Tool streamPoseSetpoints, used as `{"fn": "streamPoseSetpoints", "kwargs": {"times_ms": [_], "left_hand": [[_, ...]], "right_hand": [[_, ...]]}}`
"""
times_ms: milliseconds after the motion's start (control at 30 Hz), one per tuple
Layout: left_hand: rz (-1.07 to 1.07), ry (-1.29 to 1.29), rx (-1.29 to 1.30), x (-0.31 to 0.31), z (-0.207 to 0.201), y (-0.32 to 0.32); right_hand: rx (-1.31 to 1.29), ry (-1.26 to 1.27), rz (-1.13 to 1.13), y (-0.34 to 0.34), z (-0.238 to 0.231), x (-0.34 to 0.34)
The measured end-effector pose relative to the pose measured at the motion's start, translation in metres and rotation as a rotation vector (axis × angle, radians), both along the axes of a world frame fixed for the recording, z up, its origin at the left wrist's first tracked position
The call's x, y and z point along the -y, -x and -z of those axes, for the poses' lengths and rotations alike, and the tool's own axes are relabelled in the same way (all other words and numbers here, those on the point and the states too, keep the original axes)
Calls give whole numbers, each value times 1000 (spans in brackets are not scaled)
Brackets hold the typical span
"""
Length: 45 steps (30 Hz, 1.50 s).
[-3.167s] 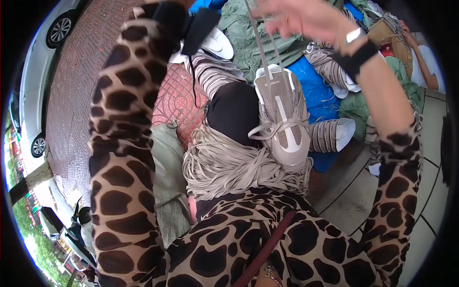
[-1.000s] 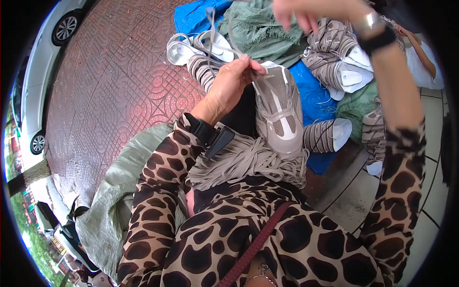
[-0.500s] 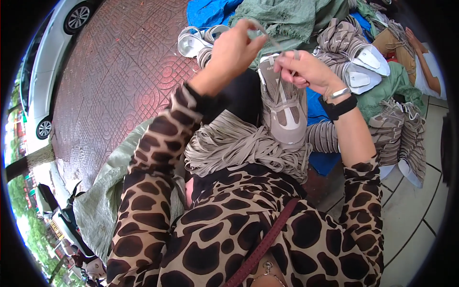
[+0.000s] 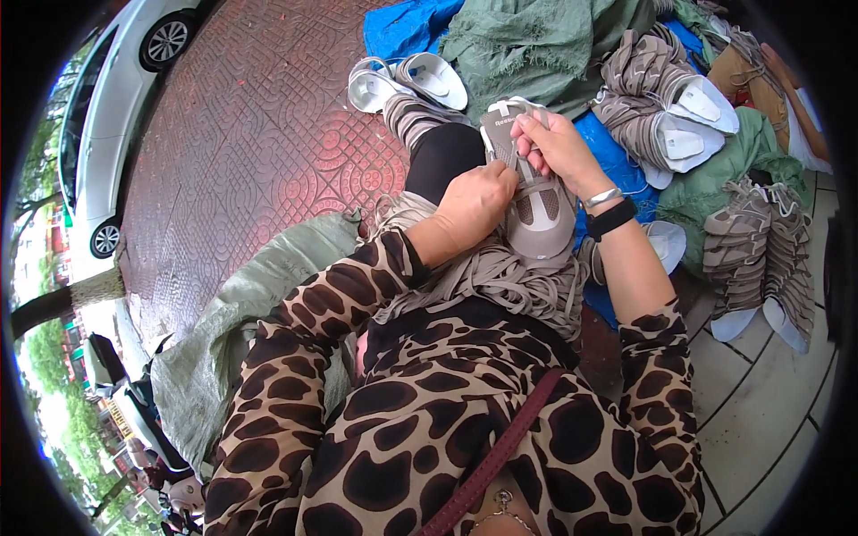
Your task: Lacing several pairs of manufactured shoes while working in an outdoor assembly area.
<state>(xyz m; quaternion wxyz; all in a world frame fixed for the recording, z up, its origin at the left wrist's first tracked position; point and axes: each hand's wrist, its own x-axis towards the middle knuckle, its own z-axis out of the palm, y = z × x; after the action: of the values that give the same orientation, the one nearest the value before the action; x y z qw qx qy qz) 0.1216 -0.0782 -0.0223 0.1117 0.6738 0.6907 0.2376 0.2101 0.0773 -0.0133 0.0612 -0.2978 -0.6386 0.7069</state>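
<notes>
A grey-brown shoe upper (image 4: 543,225) with a pale toe lies across my lap, toe toward me and tongue away. My left hand (image 4: 478,204) is closed at the upper's left side, by the eyelets, its fingertips pinched on the shoelace, which they mostly hide. Over the upper's right side, my right hand (image 4: 556,150) pinches the flat grey shoelace (image 4: 538,109) between thumb and fingers near the tongue. A thick bundle of loose laces (image 4: 500,284) lies on my lap under the toe.
Stacked shoe uppers (image 4: 657,103) lie at the upper right, with more stacks (image 4: 760,250) on the tiles. White-lined uppers (image 4: 407,85) sit beyond my knee. Green sacking (image 4: 536,54) and blue sheeting (image 4: 617,165) lie around. Another person's arm (image 4: 795,98) shows far right. A car (image 4: 116,116) stands left.
My left hand has come down from above the upper to its left eyelet side. My right hand has moved slightly down, and the lace is no longer stretched between my raised hands.
</notes>
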Motion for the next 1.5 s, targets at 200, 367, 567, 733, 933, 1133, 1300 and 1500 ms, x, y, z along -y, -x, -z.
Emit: {"fn": "streamPoseSetpoints", "kwargs": {"times_ms": [200,367,567,733,933,1133,1300,1500], "left_hand": [[-93,-56,10,3,6,-6],[-84,-16,-6,-3,0,-8],[-275,114,443,10,-18,-2],[-723,494,1085,3,-18,-2],[-808,615,1411,-4,-16,-7],[-866,368,2208,6,0,-20],[-827,88,2625,13,8,-29],[-824,196,2552,12,5,-31]], "right_hand": [[-56,4,8,-1,5,1],[-76,-7,22,-3,7,2],[-95,36,-5,-6,10,3],[-102,64,-24,-6,10,0],[-133,71,-22,-5,12,1],[-175,154,47,-10,13,-1],[-240,218,84,-11,14,1],[-234,206,86,-13,13,-2]]}}
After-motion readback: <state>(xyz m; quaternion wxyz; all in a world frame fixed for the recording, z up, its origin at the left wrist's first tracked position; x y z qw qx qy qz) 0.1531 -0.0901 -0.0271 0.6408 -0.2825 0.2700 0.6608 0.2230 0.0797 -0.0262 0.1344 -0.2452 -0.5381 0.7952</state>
